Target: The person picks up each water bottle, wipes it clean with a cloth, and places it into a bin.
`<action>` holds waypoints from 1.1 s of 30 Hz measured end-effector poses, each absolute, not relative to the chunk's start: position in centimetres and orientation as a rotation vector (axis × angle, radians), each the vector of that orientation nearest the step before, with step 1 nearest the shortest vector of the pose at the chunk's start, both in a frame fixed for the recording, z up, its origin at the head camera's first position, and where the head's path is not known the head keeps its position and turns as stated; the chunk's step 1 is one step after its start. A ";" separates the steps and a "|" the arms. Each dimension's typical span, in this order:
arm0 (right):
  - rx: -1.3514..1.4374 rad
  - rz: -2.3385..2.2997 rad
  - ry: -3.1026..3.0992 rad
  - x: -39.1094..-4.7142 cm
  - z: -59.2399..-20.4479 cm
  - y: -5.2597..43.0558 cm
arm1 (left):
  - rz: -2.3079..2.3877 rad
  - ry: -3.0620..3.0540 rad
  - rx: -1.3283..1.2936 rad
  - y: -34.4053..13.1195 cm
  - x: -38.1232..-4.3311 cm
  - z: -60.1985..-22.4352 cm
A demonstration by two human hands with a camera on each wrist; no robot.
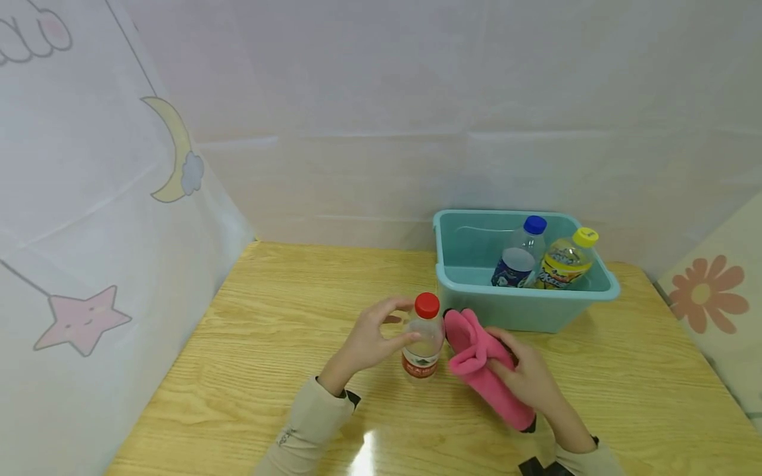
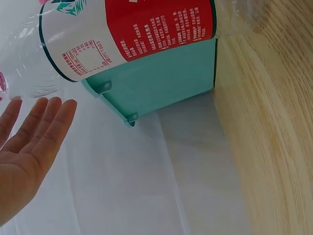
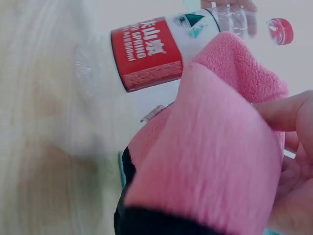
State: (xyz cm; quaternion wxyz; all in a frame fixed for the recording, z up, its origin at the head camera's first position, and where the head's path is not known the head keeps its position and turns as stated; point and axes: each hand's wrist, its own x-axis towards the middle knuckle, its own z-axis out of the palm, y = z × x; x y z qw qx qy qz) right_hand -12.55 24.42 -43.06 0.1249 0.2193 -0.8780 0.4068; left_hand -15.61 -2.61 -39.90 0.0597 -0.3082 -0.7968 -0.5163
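Observation:
A clear plastic bottle [image 1: 421, 347] with a red cap and a red-and-white label stands upright on the table. My left hand [image 1: 373, 336] is at its upper part, thumb in front and fingers towards the back. The left wrist view shows those fingers [image 2: 41, 129] fairly straight beside the bottle [image 2: 142, 32], not wrapped round it; contact is hard to tell. To the bottle's right, my right hand [image 1: 524, 371] grips a folded pink fleecy cloth [image 1: 491, 377] with dark edging. Close up in the right wrist view, thumb and fingers pinch the cloth [image 3: 210, 142].
Behind the cloth stands a light teal plastic bin [image 1: 500, 307]. Inside lean a blue-capped bottle [image 1: 520, 254] and a yellow-capped bottle [image 1: 565, 260]. The wooden table [image 1: 268, 317] ends at a pale cloth backdrop [image 1: 357, 165] at the back and sides.

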 end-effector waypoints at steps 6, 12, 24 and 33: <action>0.673 1.124 -2.470 -13.0 -42.0 24.1 | -1.558 -2.389 -0.965 -2.8 -15.9 -39.9; 0.698 1.062 -2.429 -13.5 -40.7 23.4 | -1.538 -2.381 -0.980 -3.0 -16.0 -40.1; 0.797 1.039 -2.414 -14.2 -39.0 22.0 | -1.537 -2.370 -1.004 -3.1 -15.8 -40.1; 0.841 1.047 -2.451 -13.9 -38.7 21.1 | -1.463 -2.351 -0.980 -2.8 -15.5 -40.3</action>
